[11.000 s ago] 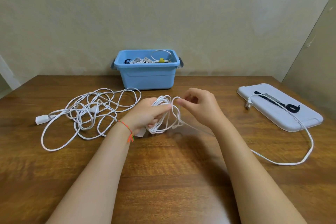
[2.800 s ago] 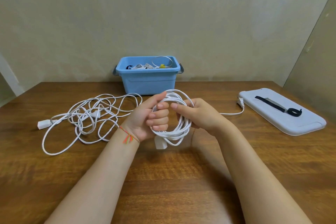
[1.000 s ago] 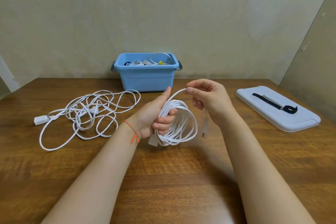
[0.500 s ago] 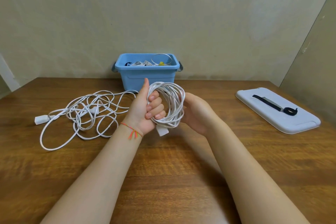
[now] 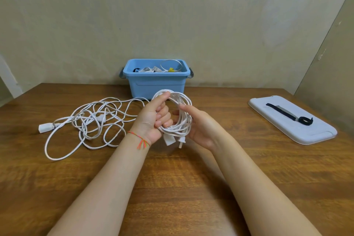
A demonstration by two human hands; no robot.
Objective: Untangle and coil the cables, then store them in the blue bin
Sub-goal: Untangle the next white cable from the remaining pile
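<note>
Two bare forearms reach forward over a brown wooden desk. The left hand, with an orange thread bracelet at its wrist, grips a coiled white cable, fingers curled through the loops and thumb pressed along the top. The right hand sits just right of the coil, palm turned toward it, fingers loosely extended and touching the strands. Two white plug ends hang from the bottom of the coil, between the two hands. Left of the left hand, a second white cable lies in a loose tangle on the desk. Well right of the right hand lies a pale bin lid carrying a black strap. Beyond both hands, against the wall, stands the blue bin, already holding white cables.
</note>
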